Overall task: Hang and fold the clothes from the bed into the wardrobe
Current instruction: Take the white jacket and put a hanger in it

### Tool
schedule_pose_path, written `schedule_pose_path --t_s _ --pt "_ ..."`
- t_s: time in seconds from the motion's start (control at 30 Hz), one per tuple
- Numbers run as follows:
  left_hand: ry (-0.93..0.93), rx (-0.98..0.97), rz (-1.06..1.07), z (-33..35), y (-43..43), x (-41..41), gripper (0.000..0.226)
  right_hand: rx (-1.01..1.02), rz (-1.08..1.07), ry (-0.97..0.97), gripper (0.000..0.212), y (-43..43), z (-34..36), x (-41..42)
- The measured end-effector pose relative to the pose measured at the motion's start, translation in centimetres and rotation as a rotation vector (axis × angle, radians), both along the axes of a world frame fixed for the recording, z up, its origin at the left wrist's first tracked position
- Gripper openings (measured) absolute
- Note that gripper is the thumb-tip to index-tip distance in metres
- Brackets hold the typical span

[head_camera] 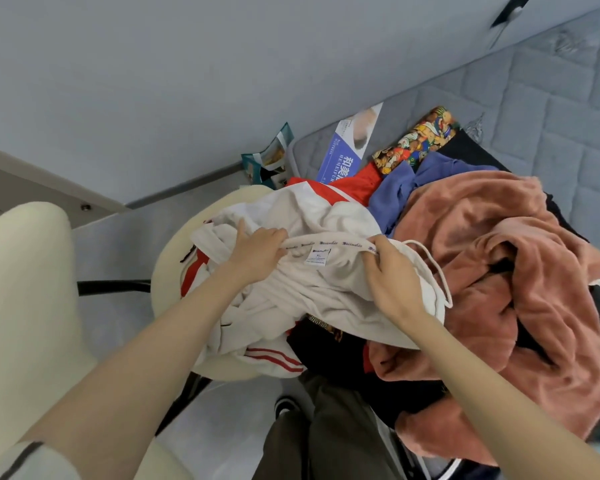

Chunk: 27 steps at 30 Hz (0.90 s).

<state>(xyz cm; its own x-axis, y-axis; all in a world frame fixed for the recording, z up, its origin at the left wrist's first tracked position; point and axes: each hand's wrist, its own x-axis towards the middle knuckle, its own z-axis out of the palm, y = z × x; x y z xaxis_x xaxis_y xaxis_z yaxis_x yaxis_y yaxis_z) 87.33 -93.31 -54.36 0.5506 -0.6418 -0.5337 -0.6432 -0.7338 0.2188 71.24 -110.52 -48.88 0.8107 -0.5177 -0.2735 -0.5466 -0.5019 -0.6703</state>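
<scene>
A cream hooded sweatshirt (329, 268) with a white drawstring and a printed neck band lies on top of a clothes pile at the bed's edge. My left hand (257, 254) grips the left end of its neck band. My right hand (392, 271) pinches the right end, next to the size label. Beside it lie a pink fleece garment (499, 258), a blue top (399, 188), a red and white striped jacket (329, 192) and a colourful patterned cloth (420, 136). Dark clothes show under the pile.
The grey quilted mattress (551, 98) runs to the upper right. A cream round chair (174, 258) with a padded back (28, 278) stands at the left, partly under the clothes. A blue and white box (350, 147) and a paper bag (271, 157) lie by the wall.
</scene>
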Motion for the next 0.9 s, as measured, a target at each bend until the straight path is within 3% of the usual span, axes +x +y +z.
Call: schedule_pose_path --t_s 0.27,0.43,0.57,0.7,0.9 --pt "-0.07 -0.266 0.302 7.5 3.7 -0.6 0.01 -0.113 0.003 -0.245 0.016 2.1 5.6 1.0" --pt "-0.23 -0.425 0.321 13.8 10.4 -2.7 0.011 -0.29 0.104 -0.382 0.025 5.2 10.9 -0.2" --pt "-0.402 -0.488 0.401 18.3 15.0 -6.5 0.038 -0.375 0.156 -0.543 0.02 8.6 16.2 -2.7" --pt "-0.553 -0.505 0.523 22.1 17.5 -11.0 0.039 -0.305 0.075 -0.665 0.01 11.6 20.4 -6.4" --pt "-0.545 -0.529 0.731 24.8 20.6 -18.5 0.032 -0.131 -0.11 -0.764 0.008 14.2 24.3 -13.1"
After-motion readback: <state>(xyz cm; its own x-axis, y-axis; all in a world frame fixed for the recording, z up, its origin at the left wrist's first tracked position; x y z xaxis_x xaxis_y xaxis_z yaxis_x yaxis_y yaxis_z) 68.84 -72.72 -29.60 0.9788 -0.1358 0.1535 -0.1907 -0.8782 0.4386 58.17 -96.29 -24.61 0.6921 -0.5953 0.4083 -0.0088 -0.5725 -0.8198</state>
